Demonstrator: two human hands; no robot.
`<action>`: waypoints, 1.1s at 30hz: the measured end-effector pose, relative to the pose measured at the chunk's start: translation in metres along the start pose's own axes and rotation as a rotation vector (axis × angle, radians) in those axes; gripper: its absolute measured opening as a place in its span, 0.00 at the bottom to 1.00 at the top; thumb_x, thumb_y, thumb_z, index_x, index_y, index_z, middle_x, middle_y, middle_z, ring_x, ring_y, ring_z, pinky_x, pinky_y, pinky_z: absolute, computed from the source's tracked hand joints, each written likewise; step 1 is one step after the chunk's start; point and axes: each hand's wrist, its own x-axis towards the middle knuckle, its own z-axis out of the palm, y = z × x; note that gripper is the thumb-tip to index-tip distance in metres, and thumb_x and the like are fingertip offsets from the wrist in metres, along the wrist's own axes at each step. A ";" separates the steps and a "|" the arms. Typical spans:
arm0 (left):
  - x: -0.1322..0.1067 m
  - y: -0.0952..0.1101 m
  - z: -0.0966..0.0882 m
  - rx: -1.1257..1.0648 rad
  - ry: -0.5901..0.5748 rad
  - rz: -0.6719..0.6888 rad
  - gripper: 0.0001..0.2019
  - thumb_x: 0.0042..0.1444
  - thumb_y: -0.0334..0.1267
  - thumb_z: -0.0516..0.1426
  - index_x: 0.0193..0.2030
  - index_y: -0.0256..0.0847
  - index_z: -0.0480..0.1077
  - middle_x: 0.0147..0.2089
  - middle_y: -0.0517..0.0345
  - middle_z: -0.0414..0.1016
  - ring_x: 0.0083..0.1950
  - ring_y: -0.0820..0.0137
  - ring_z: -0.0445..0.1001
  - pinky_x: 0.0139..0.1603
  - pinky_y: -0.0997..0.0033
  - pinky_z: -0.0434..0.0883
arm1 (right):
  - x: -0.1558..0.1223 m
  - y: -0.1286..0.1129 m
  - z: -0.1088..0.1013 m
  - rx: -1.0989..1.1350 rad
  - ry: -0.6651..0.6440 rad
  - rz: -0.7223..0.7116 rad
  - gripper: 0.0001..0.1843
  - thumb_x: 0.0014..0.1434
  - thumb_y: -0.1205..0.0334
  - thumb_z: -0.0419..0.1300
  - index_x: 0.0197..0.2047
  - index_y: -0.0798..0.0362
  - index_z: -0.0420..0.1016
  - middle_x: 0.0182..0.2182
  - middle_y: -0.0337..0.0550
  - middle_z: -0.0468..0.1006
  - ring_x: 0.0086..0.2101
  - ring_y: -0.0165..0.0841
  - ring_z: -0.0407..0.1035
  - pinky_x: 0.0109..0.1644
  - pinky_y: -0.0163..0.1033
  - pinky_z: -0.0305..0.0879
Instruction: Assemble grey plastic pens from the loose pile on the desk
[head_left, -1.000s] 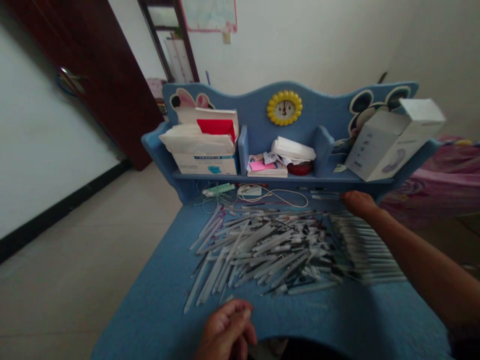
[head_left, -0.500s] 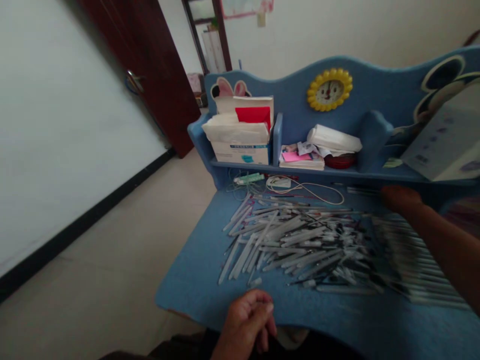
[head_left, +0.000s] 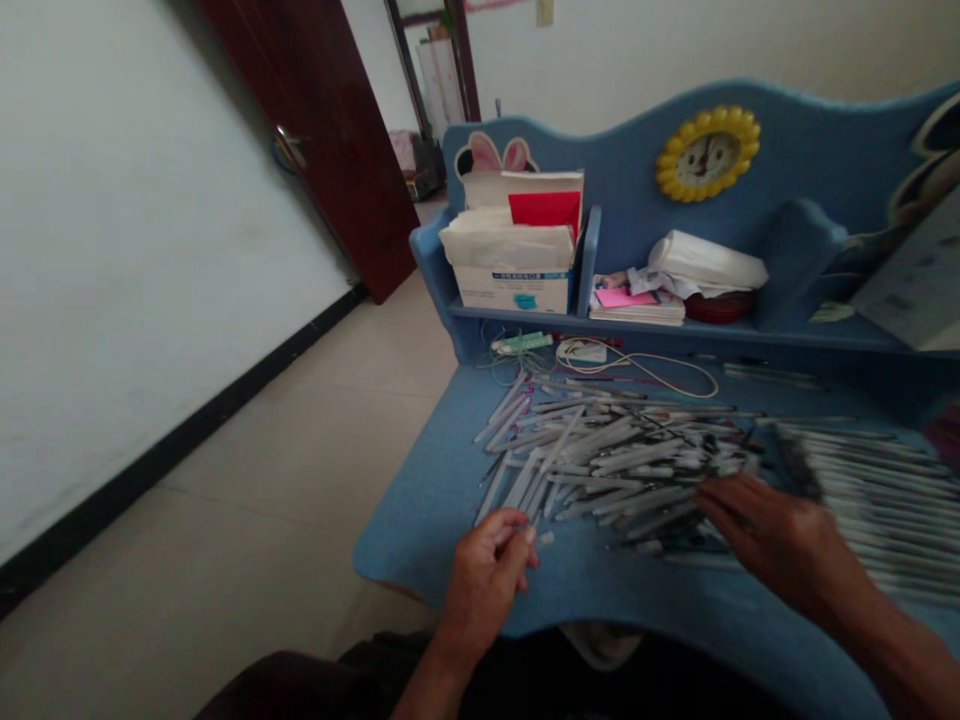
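A heap of whitish, translucent pens [head_left: 622, 450] with dark tips and caps covers the middle of the blue desk [head_left: 420, 520]. My left hand [head_left: 487, 565] is at the heap's near left corner, thumb against curled fingers. What it pinches, if anything, is hidden. A small pale cap [head_left: 546, 539] lies just beside it. My right hand [head_left: 776, 530] reaches palm down over the heap's right side, slightly blurred. A gap shows between its thumb and fingers, with nothing visible in them. Right of it, a row of pens [head_left: 885, 500] lies side by side.
A few pens [head_left: 772, 375] lie under the shelf at the back. Nearby are a white cord [head_left: 667, 380] and a green-and-white tube [head_left: 521, 343]. The shelf holds a mask box [head_left: 517, 285], papers [head_left: 637, 308] and a white roll [head_left: 705, 262]. A yellow flower clock [head_left: 709, 155] hangs above.
My right hand has come from the back right of the desk to the heap's near right side. My left hand has moved forward to the pens. The view has shifted.
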 end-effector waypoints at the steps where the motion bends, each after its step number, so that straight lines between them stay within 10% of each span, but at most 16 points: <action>1: 0.002 0.000 -0.004 0.019 0.036 0.018 0.11 0.52 0.43 0.53 0.37 0.37 0.66 0.22 0.63 0.69 0.18 0.77 0.64 0.20 0.78 0.61 | -0.008 -0.016 0.003 0.051 -0.016 -0.038 0.10 0.61 0.60 0.51 0.36 0.51 0.73 0.30 0.41 0.78 0.28 0.30 0.73 0.33 0.33 0.66; 9: 0.021 -0.009 -0.027 0.356 0.202 0.128 0.11 0.52 0.40 0.52 0.38 0.37 0.70 0.27 0.57 0.74 0.28 0.71 0.72 0.30 0.74 0.67 | -0.047 -0.077 0.035 0.275 0.002 -0.033 0.09 0.62 0.65 0.49 0.36 0.52 0.71 0.29 0.43 0.77 0.28 0.30 0.72 0.31 0.31 0.67; 20: 0.057 0.012 0.003 1.111 0.129 0.235 0.08 0.53 0.38 0.52 0.36 0.40 0.71 0.39 0.52 0.74 0.38 0.65 0.73 0.36 0.71 0.66 | -0.057 -0.092 0.033 0.350 -0.111 0.093 0.12 0.62 0.67 0.47 0.33 0.53 0.71 0.23 0.41 0.71 0.24 0.29 0.68 0.29 0.32 0.64; 28: 0.062 0.013 -0.006 0.649 0.202 0.289 0.09 0.51 0.41 0.54 0.33 0.39 0.72 0.32 0.55 0.75 0.34 0.66 0.73 0.37 0.70 0.67 | -0.064 -0.084 0.024 0.316 -0.084 0.180 0.14 0.62 0.66 0.47 0.31 0.54 0.72 0.23 0.41 0.72 0.24 0.28 0.67 0.30 0.30 0.63; 33: 0.038 0.024 0.001 0.199 0.039 0.117 0.13 0.42 0.45 0.60 0.32 0.39 0.73 0.26 0.60 0.74 0.27 0.69 0.71 0.29 0.74 0.67 | -0.068 -0.073 0.019 0.287 -0.104 0.260 0.13 0.62 0.65 0.48 0.32 0.53 0.72 0.24 0.41 0.72 0.25 0.28 0.68 0.31 0.31 0.64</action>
